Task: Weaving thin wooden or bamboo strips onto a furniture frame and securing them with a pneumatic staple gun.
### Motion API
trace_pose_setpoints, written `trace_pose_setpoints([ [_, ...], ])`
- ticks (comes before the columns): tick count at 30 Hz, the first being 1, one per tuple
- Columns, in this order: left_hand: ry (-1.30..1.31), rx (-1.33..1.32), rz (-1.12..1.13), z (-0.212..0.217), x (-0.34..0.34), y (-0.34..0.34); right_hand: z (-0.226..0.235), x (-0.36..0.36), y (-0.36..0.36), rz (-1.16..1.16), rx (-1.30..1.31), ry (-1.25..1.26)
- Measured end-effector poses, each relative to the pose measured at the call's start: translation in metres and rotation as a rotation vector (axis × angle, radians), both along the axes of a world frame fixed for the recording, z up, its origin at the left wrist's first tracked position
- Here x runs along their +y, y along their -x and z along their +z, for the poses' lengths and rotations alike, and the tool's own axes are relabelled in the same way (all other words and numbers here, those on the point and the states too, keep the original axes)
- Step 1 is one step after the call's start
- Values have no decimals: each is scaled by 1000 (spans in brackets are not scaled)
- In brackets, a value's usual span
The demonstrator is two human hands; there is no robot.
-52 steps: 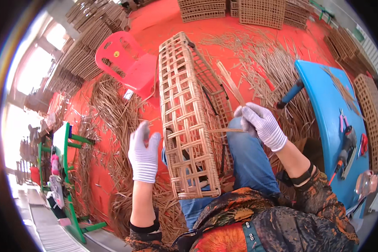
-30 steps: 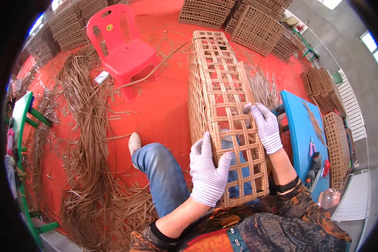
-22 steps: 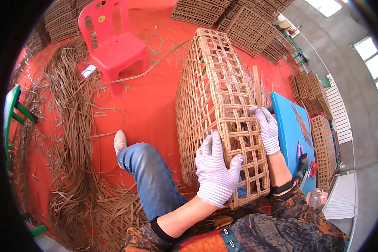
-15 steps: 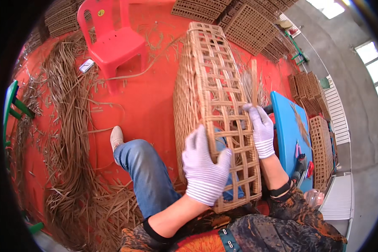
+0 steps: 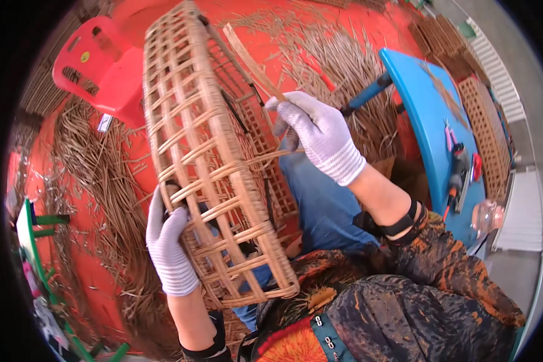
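A brown woven basket (image 5: 209,175) stands tilted in front of me, its open lattice side facing up. My left hand (image 5: 172,247), in a white glove with a ribbed cuff, is closed on the basket's left edge, thumb over the lattice. Fingers of my gloved right hand (image 5: 320,133) are pinched around a flat woven-cane strip (image 5: 250,60). Part of that strip sticks up and away from the hand; a strand also runs from the hand to the basket's right edge. Dark bars show inside the basket.
A pink plastic chair (image 5: 111,72) stands at far left on the red floor. Piles of loose strips (image 5: 96,175) lie left and behind the basket. To the right, a blue table (image 5: 413,90) holds tools (image 5: 458,175); a clear jar (image 5: 487,217) is beside it. More baskets (image 5: 482,133) stand beyond.
The basket has turned and tipped leftward. My left hand has shifted from the lattice to its left edge. My right hand has come off the basket's right edge, pulling the strip away.
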State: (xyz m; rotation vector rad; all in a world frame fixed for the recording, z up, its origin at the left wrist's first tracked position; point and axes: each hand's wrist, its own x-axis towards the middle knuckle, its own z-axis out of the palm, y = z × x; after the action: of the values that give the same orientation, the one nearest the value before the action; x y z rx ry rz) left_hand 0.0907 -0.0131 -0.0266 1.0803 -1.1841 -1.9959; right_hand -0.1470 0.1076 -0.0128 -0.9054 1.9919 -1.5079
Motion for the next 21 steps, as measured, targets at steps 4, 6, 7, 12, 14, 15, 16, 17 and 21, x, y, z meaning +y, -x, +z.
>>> trace_pose_setpoints([
  [4,125,-115,-2,-9,-1,-7,-41,4,24,-18,-85,-153],
  [6,156,-230,-24,-10,-2,-10,-68,-1,39,-47,-28,-215],
  [7,180,-200,-54,-11,-3,-11,-81,-4,47,14,-118,-288],
  [12,184,-270,-58,-12,1,-12,-137,-31,74,64,-43,-480],
  [14,210,-248,0,-11,4,-8,-152,-39,71,121,-108,-612],
  [15,210,-268,5,-10,5,-7,-157,-41,66,204,-93,-691],
  [16,186,-270,24,-9,6,-6,-161,-39,58,332,17,-696],
  [17,166,-265,48,-8,7,-5,-163,-37,50,462,132,-694],
  [21,164,-274,7,-6,5,-3,-153,-34,34,601,-423,-691],
])
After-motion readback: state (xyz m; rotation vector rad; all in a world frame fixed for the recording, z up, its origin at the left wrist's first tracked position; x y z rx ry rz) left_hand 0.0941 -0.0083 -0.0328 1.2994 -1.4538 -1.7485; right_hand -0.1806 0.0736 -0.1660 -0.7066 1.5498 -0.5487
